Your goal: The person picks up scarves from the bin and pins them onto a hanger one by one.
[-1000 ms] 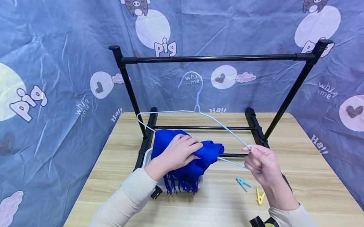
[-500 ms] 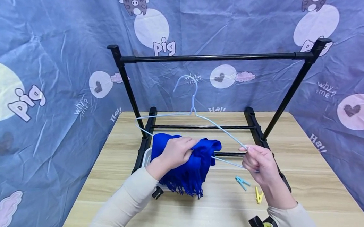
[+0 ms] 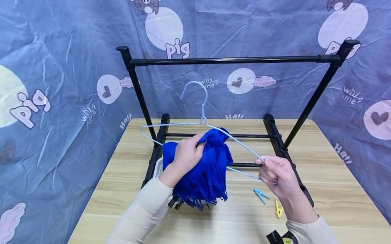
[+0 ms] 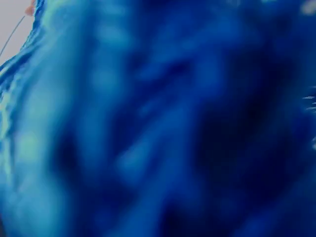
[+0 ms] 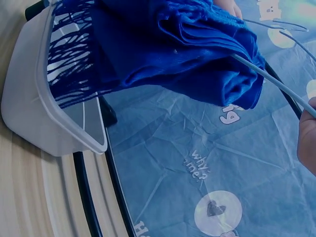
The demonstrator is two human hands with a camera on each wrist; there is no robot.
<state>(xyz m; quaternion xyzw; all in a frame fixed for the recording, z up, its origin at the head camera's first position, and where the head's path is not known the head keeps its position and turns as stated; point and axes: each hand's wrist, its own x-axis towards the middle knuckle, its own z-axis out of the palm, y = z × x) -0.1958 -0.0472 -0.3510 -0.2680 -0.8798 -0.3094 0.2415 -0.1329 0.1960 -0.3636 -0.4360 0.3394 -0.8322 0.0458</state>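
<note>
A blue fringed scarf (image 3: 203, 175) lies over the bottom bar of a light-blue wire hanger (image 3: 203, 112), its fringe hanging towards me. My left hand (image 3: 186, 152) grips the scarf's upper folds, thumb and fingers bent around the cloth. At the hanger's right corner, my right hand (image 3: 281, 174) holds the wire between curled fingers and thumb. The hanger is off the table with its hook pointing up, below the rack's top bar. Blurred scarf cloth (image 4: 163, 118) fills nearly all of the left wrist view. In the right wrist view, the bar passes into the scarf's folds.
A white plastic container (image 5: 29, 89) stands below the scarf, mostly hidden from the head view. A black rack (image 3: 232, 60) stands across the table (image 3: 119, 194). A blue clothespin (image 3: 261, 195) and a yellow clothespin (image 3: 278, 209) lie near my right forearm.
My left hand has drawn the scarf's loose right part up and back towards the left, bunching it. The hanger's hook has shifted left. The right hand keeps its hold on the corner.
</note>
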